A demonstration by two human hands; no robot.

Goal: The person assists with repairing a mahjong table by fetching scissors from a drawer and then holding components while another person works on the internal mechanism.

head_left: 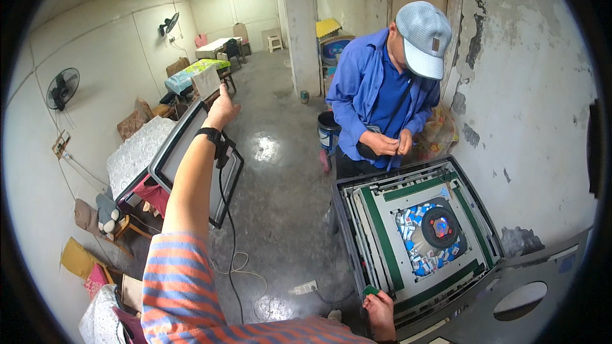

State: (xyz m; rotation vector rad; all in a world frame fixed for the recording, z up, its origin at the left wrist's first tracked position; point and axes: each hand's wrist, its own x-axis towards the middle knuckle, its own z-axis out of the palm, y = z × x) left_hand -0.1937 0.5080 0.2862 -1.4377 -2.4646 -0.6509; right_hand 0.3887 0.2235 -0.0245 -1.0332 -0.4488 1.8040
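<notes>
My left arm reaches out ahead, and my left hand [220,112] has its index finger stretched away and the thumb out to the side; nothing shows in it. A dark band [213,135] circles that wrist. By the wrist hangs a black cable [224,194] running down to the floor; its upper end is partly hidden. At the bottom, my right hand [380,314] pinches a small flat green piece [370,291] at the near left edge of an opened mahjong table [385,216]. Blue-and-white mahjong tiles [408,232] lie around its round dark centre unit [440,227].
Across the table, a person in blue [363,83] looks down, fingers together at a tiny thing. A black-framed panel [233,185] leans at left beside a cloth-covered table [137,153]. A power strip [306,288] and cords lie on the floor. A grey panel [542,283] stands at right.
</notes>
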